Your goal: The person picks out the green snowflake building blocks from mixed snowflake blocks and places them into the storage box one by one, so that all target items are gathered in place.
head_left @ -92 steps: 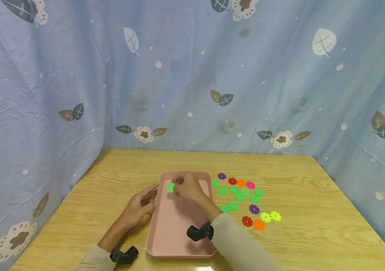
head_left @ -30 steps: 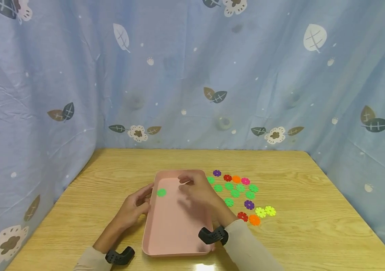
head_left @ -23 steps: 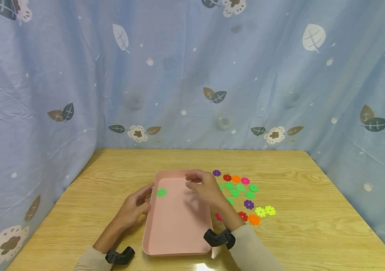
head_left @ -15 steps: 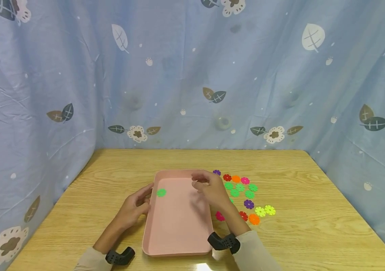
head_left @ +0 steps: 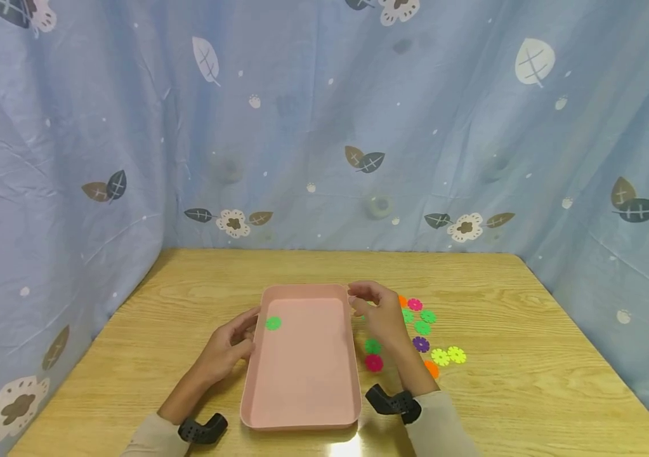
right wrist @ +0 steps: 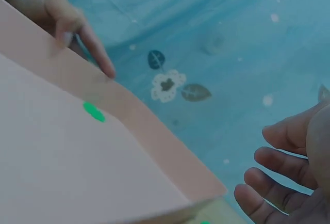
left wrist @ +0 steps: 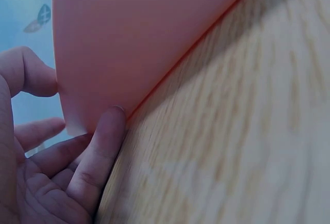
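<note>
A pink rectangular tray (head_left: 304, 358) lies on the table, with one green notched plastic disc (head_left: 273, 324) inside near its far left corner. My left hand (head_left: 227, 349) rests against the tray's left side; the left wrist view shows fingertips touching the rim and the outer wall (left wrist: 149, 33). Just beyond the tray's right rim hovers my right hand (head_left: 381, 314), fingers loosely bent and parted. Nothing lies between those fingers in the right wrist view. Beneath and beside it are more discs, including a green one (head_left: 372, 346) and a pink one (head_left: 373, 363); others are hidden behind the hand and forearm.
Right of my right forearm lie several more discs: purple (head_left: 420, 344), yellow (head_left: 457, 355), orange (head_left: 432, 369), green (head_left: 423, 327) and pink (head_left: 415, 304). A blue patterned curtain (head_left: 301, 127) surrounds the wooden table (head_left: 507, 330) at the back and sides.
My right hand has moved right, from over the tray to past its right rim. The green disc it touched earlier now lies alone in the tray. The left hand stays at the tray's side.
</note>
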{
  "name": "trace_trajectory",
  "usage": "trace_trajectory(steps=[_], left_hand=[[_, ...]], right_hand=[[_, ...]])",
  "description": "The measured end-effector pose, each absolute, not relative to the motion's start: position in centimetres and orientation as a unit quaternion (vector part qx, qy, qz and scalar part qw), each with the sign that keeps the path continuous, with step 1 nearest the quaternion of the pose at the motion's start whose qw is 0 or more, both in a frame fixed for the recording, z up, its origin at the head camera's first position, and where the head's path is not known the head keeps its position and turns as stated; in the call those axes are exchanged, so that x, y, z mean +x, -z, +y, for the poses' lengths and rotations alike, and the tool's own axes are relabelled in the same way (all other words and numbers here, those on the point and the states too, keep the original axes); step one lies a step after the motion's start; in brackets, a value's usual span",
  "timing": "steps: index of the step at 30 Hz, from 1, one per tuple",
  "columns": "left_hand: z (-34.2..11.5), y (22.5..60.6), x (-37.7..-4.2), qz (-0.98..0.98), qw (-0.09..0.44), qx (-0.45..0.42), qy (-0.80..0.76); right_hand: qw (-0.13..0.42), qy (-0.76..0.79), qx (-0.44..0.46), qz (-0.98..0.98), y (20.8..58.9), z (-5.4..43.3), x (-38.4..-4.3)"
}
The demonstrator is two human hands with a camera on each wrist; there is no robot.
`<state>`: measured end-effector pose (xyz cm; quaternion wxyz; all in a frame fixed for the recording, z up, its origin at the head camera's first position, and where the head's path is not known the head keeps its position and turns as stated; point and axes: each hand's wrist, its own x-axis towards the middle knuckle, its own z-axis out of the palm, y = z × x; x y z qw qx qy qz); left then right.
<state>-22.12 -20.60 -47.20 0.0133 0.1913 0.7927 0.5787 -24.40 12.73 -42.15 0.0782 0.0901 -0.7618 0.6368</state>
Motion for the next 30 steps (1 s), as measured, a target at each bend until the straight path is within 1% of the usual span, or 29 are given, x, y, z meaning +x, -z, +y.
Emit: trace_trajectory(steps=[5, 12, 16, 20, 30], left_hand=[[-20.8, 47.1, -22.2, 0.796, 0.011, 0.190, -0.574], [-20.6, 47.1, -22.2, 0.794, 0.009, 0.185, -0.580], [-20.5, 47.1, -22.2, 0.796, 0.007, 0.181, -0.577], [-20.5, 47.1, -22.1, 0.801, 0.005, 0.177, -0.572], [-20.3, 46.8, -22.0, 0.800, 0.013, 0.174, -0.574]], right_hand=[[0.091, -0.608, 0.071, -0.786, 43.0, 13.6, -25.0], [0.103, -0.547, 0.072, -0.828, 44.3, 14.0, -26.4], [0.103, -0.483, 0.080, -0.866, 44.8, 13.9, -27.0], [0.123, -0.409, 0.094, -0.899, 45.2, 13.8, -27.5], [0.099, -0.302, 0.127, -0.939, 45.7, 13.8, -27.8]])
